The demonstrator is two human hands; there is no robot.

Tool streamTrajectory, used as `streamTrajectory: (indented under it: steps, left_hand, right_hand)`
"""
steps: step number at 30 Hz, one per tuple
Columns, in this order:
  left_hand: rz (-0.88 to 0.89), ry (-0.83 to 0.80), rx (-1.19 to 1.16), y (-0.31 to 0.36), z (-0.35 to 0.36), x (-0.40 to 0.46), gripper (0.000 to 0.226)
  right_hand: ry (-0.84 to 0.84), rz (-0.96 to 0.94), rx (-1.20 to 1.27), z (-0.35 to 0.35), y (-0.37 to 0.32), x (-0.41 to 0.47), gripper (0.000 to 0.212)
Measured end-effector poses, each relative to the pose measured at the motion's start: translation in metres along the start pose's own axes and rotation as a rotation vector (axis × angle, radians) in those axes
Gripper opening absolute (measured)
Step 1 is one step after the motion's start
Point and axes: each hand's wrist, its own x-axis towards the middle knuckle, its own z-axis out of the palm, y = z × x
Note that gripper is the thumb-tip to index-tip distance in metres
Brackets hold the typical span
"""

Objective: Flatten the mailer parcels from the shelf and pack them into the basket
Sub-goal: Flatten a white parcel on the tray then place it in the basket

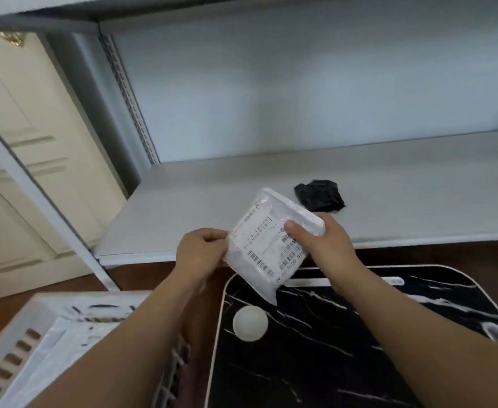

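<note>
both hands hold a white plastic mailer parcel with a printed shipping label (pixel 271 242) in the air, above the front edge of the pale grey metal shelf (pixel 242 187) and the near end of a black marble-patterned table with a thin white rim (pixel 345 334). the left hand (pixel 200 251) pinches the parcel's left edge between thumb and fingers, and the right hand (pixel 327 245) grips its right side, thumb pressed flat on the label and fingers curled behind. the parcel is tilted, its label facing up toward the camera, its lower corner hanging over the table. a small crumpled black plastic mailer parcel (pixel 320 195) lies on the shelf just behind the right hand. a white ball (pixel 250 323) sits on the table near its left edge. at lower left, a white slotted plastic basket (pixel 9 357) stands on the brown floor with flat white parcels (pixel 53 343) lying inside it, partly hidden by the left forearm.
</note>
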Motion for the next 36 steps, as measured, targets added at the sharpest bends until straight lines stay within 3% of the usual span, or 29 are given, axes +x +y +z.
streamTrajectory:
  steps: [2, 4, 7, 9, 13, 15, 18, 20, 22, 26, 29, 33, 36]
  left_hand:
    - [-0.106, -0.023, -0.172, -0.01, 0.014, -0.012, 0.011]
    - [-0.185, -0.211, -0.252, -0.018, 0.025, -0.027, 0.02]
    - [-0.13, -0.46, 0.034, -0.037, 0.047, -0.052, 0.016]
    - [-0.051, -0.502, 0.24, -0.05, 0.065, -0.068, 0.014]
    - [0.023, -0.525, 0.542, -0.078, 0.092, -0.087, 0.019]
    - [0.016, -0.52, 0.606, -0.09, 0.098, -0.093, 0.023]
    - [-0.092, -0.415, 0.557, -0.112, 0.109, -0.098, 0.025]
    - [-0.15, -0.384, 0.559, -0.12, 0.115, -0.102, 0.021]
    - [-0.133, -0.388, 0.662, -0.127, 0.12, -0.104, 0.023]
    - [0.164, -0.25, 0.932, -0.145, 0.125, -0.103, 0.039]
    - [0.383, -0.228, 0.939, -0.168, 0.137, -0.099, 0.056]
    - [0.482, -0.301, 0.971, -0.19, 0.149, -0.098, 0.06]
    - [0.57, -0.291, 0.988, -0.198, 0.152, -0.1, 0.058]
  right_hand:
    - [0.068, 0.046, -0.051, -0.016, 0.013, -0.011, 0.028]
    - [0.082, 0.147, -0.04, -0.035, 0.032, -0.021, 0.028]
    - [0.05, 0.306, 0.017, -0.06, 0.056, -0.04, 0.039]
    - [-0.034, 0.423, 0.03, -0.069, 0.073, -0.052, 0.054]
    - [-0.172, 0.487, -0.295, -0.076, 0.103, -0.068, 0.074]
    - [-0.172, 0.447, -0.388, -0.074, 0.108, -0.069, 0.083]
    - [-0.024, 0.326, -0.455, -0.064, 0.116, -0.063, 0.102]
    - [-0.017, 0.244, -0.582, -0.056, 0.121, -0.06, 0.092]
    - [-0.171, 0.232, -0.774, -0.049, 0.134, -0.061, 0.077]
    - [-0.392, 0.171, -0.996, -0.043, 0.169, -0.073, 0.065]
    - [-0.274, 0.076, -1.09, -0.04, 0.188, -0.083, 0.088]
    - [-0.17, -0.109, -1.21, -0.037, 0.206, -0.087, 0.059]
    - [-0.159, -0.193, -1.264, -0.038, 0.217, -0.088, 0.055]
